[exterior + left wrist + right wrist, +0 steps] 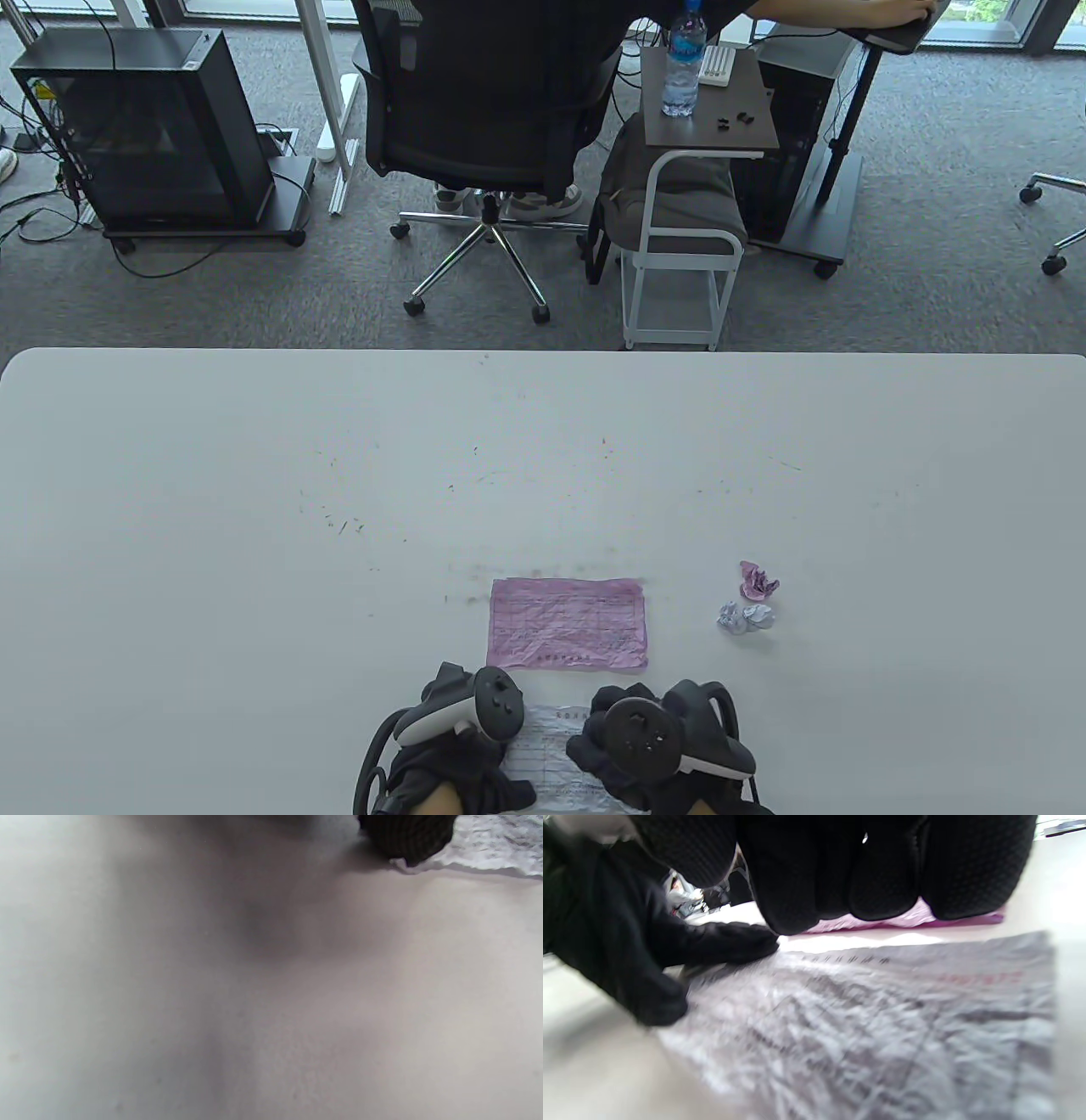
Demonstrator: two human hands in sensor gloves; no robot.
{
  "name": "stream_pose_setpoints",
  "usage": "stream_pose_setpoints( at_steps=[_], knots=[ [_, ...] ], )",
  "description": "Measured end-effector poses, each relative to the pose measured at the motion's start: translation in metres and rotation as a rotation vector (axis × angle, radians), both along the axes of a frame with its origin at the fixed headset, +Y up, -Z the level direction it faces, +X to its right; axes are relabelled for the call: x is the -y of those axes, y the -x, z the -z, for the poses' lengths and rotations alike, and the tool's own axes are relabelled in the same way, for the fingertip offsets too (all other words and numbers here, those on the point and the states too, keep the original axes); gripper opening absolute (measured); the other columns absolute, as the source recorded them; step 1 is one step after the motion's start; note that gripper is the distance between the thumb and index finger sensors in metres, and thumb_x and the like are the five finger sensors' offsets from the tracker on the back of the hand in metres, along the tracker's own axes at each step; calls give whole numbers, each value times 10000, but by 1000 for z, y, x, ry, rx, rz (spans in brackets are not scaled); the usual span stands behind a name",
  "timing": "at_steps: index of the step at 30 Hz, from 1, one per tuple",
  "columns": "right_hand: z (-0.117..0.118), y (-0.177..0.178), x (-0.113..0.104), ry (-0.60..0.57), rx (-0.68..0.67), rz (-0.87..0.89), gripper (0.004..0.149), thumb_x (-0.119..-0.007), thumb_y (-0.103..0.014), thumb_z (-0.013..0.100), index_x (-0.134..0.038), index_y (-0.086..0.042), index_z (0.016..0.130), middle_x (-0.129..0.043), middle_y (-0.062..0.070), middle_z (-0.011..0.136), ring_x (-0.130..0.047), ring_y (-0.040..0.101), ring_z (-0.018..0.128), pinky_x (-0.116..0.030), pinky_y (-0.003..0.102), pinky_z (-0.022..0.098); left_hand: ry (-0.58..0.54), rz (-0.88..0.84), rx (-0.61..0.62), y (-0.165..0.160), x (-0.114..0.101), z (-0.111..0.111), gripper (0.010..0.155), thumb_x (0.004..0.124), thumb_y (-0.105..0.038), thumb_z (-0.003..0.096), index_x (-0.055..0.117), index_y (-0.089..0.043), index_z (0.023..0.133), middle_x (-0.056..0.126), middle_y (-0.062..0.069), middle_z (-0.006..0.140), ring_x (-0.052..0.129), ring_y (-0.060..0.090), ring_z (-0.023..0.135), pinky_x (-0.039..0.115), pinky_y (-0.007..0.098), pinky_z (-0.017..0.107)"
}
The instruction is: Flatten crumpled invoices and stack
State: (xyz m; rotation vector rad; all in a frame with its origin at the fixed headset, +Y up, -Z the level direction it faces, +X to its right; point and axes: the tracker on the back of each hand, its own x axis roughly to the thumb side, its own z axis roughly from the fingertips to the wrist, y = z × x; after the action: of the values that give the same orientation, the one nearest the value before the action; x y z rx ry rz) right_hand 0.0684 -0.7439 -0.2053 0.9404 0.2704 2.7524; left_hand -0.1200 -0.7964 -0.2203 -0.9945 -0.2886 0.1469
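Both hands, left hand and right hand, press white invoice.

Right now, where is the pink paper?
In the table view, the pink paper lies flat on the table, just beyond the two hands, with the crumpled balls to its right.

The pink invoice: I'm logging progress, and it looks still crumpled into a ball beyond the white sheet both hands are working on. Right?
Not quite. The pink invoice is already flattened, lying open on the table, as the table view shows. It does lie beyond the white sheet that the left hand and right hand are working on.
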Motion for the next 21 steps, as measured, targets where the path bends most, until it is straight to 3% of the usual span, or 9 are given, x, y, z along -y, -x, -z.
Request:
stream_pose_setpoints(
  at_steps=[5,8,10,21],
  knots=[
    [-8,21,14,69,-108,-122,541,-708,-464,550,-615,-149,980,-535,184,1066,-705,406,849,-784,561,503,0,-2,1,0,0,0,919,685,-541,569,-83,-270,996,-274,224,888,-244,578,794,106,721,577],
    [-6,19,26,234,-55,-183,593,-699,-458,563,-509,-165,1043,-448,216,1097,-577,412,896,-686,569,545,-2,-3,2,0,0,0,918,685,-540,570,-81,-268,997,-272,226,889,-243,581,794,107,722,577],
    [-3,17,25,218,-35,-208,607,-688,-469,568,-481,-171,1054,-424,197,1103,-557,378,905,-680,521,554,0,-3,2,-1,0,0,919,686,-537,571,-81,-266,997,-272,228,888,-242,582,793,107,723,576],
    [4,9,23,248,129,-297,589,-689,-456,573,-512,-130,1029,-415,226,1091,-571,399,880,-735,552,522,0,-4,2,-1,0,0,921,689,-538,570,-80,-268,998,-272,226,889,-242,581,794,107,722,577]
  ],
)
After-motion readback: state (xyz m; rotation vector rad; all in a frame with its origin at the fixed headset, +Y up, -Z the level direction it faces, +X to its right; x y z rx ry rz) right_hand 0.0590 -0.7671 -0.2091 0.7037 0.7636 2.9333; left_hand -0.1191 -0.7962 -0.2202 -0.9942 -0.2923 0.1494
